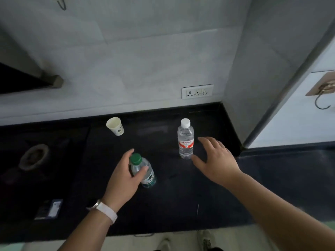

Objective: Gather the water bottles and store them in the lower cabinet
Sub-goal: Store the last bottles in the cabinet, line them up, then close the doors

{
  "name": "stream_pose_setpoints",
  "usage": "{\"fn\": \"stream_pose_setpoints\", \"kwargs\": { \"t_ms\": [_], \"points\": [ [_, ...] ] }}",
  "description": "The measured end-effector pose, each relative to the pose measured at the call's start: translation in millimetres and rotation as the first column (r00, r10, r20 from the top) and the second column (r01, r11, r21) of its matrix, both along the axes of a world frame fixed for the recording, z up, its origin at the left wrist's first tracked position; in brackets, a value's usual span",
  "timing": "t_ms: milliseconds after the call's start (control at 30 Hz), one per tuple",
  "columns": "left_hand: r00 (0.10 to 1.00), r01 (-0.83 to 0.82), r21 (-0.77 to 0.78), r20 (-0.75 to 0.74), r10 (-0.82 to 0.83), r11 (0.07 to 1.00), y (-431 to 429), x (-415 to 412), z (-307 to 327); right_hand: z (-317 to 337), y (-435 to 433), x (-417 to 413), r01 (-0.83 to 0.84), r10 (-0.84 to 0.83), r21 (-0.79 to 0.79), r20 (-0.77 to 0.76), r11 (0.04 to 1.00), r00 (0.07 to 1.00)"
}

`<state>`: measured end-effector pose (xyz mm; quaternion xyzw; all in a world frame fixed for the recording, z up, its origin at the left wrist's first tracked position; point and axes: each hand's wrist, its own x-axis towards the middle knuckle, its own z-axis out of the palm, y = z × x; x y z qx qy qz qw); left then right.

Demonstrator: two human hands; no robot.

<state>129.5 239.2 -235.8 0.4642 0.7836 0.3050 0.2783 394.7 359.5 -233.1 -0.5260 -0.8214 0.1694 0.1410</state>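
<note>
Water bottles: two of them, both on the dark counter (181, 200) in front of you. Green-cap bottle (145, 173) sits near-centre, & your left hand (123, 180) grips it round the shoulder, thumb across the front, fingers wrapped behind, just under the cap. It looks leaned a bit w/ cap up and to the left, tho the wide lens may exaggerate that; can't tell if its base is on the counter or just lifted. White-cap bottle (185, 142) stands upright further back & to the right, long axis vertical, red label facing you. Your right hand (216, 160) is released, fingers spread, holding nothing, just beside that bottle on its right side; thumb tip sits low near the base, contact not clear. So the bottle lies directly left of your right palm, & that hand is much the nearer one; left is busy anyway. Next move prob: slide right hand leftwards & wrap it at label height. Paper cup (115, 126) stands well apart, back-left, not in the way. Lower cabinet isn't in view.
</note>
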Motion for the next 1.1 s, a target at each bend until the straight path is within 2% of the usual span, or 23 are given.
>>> {"fn": "stream_pose_setpoints", "kwargs": {
  "t_ms": [67,167,467,667,933,1100],
  "points": [
    [0.990,-0.115,-0.004,0.084,0.114,0.993,1.0,9.5,-5.6,-6.7,16.0,0.7,-0.030,0.029,-0.058,-0.028,0.998,0.999],
    [0.969,-0.200,-0.012,0.146,0.199,0.980,-1.3,18.2,-15.0,-18.6,37.1,-1.3,-0.049,0.039,-0.154,-0.071,0.987,0.997],
    [0.937,-0.298,0.007,0.196,0.291,0.955,2.6,21.2,-39.4,-41.0,85.4,-31.2,-0.036,-0.100,-0.453,-0.273,0.891,0.957],
    [0.901,-0.356,0.006,0.269,0.342,0.934,6.7,20.9,-59.8,-54.0,100.6,-41.9,-0.083,-0.081,-0.569,-0.257,0.818,0.963],
    [0.875,-0.384,0.032,0.330,0.353,0.923,12.7,19.2,-63.4,-57.2,99.9,-48.1,-0.069,-0.167,-0.603,-0.326,0.795,0.931],
    [0.853,-0.448,0.095,0.342,0.393,0.889,9.5,33.6,-50.3,-52.5,96.8,-45.6,-0.146,-0.093,-0.593,-0.354,0.791,0.931]
  ]
}}
